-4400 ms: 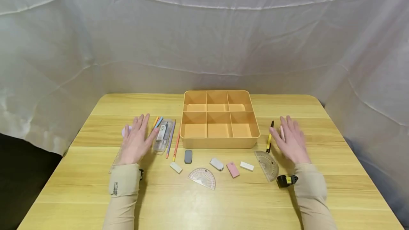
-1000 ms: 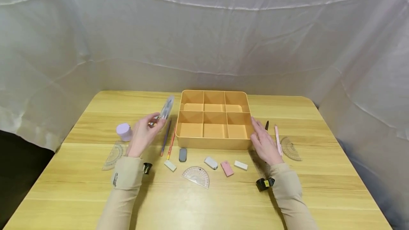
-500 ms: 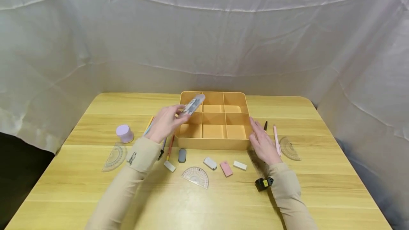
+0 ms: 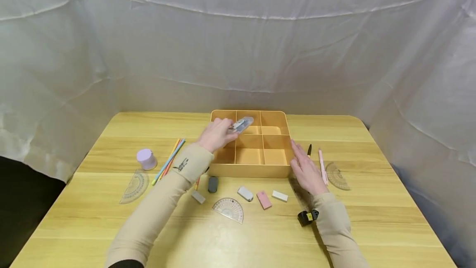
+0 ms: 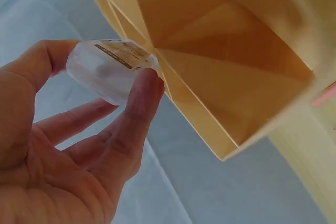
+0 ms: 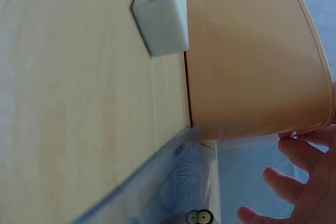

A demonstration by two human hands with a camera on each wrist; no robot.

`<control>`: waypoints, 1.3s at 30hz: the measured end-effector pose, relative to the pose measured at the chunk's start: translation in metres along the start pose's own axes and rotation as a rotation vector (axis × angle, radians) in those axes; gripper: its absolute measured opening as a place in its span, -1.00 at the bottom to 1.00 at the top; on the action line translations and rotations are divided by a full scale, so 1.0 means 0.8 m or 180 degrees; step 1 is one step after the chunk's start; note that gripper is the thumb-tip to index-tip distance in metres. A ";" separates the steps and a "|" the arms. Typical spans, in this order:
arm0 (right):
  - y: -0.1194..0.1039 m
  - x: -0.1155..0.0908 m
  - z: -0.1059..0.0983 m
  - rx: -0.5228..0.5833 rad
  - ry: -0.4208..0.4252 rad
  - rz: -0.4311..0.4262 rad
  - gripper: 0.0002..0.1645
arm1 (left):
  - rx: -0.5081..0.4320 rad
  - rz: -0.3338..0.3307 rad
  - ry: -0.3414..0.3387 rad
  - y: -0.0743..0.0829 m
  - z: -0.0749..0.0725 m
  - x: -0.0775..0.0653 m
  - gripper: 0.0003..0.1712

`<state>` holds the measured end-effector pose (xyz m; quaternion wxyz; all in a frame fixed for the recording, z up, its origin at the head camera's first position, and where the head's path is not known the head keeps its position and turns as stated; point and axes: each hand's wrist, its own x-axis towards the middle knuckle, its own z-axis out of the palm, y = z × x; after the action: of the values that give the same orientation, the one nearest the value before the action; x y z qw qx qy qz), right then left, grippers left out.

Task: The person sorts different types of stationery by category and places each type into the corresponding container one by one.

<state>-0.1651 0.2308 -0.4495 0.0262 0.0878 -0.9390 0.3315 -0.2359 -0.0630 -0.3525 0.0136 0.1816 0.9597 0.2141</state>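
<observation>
My left hand (image 4: 218, 133) pinches a clear plastic case (image 4: 241, 125) with a printed label between thumb and fingers, held above the tan six-compartment organizer box (image 4: 248, 171). In the left wrist view the labelled case (image 5: 110, 69) looks translucent, and the box's compartments (image 5: 236, 77) lie beside it. My right hand (image 4: 306, 171) rests against the box's right side. From the right wrist view, its fingertips (image 6: 294, 150) touch the box just under the rim, the other fingers loosely spread. A clear protractor (image 6: 181, 177) lies partly beneath that hand.
Left are a lilac round container (image 4: 146, 159), a protractor (image 4: 135, 186) and several coloured pencils (image 4: 168, 162). Along the front lie a grey eraser (image 4: 213, 185), white eraser (image 4: 280, 195), pink eraser (image 4: 264, 199) and another protractor (image 4: 228, 209). A pink pen (image 4: 322, 164) lies right.
My left hand has lifted the clear case from the table on the left and carried it rightward over the box. My right hand, earlier flat at the right, moved to the box's side and stays there.
</observation>
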 end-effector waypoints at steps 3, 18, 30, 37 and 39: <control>0.001 0.001 0.000 -0.0014 0.0000 -0.0013 -0.29 | 0.0109 -0.0035 -0.0031 0.007 0.004 0.008 -0.73; 0.000 0.003 0.002 -0.0012 0.0022 -0.0004 -0.27 | 0.0754 0.0007 -0.0143 0.031 0.029 0.037 -0.82; 0.000 0.004 0.003 -0.0010 0.0019 -0.0004 -0.27 | 0.0857 -0.0086 -0.0132 0.039 0.038 0.049 -0.78; 0.001 0.006 0.003 -0.0026 0.0029 -0.0023 -0.28 | 0.0697 -0.0084 -0.0118 0.037 0.037 0.042 -0.72; 0.002 0.006 0.002 -0.0030 0.0032 -0.0030 -0.28 | 0.0609 -0.0060 -0.0119 0.037 0.037 0.038 -0.75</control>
<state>-0.1702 0.2303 -0.4516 0.0329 0.0903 -0.9400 0.3274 -0.2509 -0.0157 -0.3654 0.0162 0.1769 0.9770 0.1178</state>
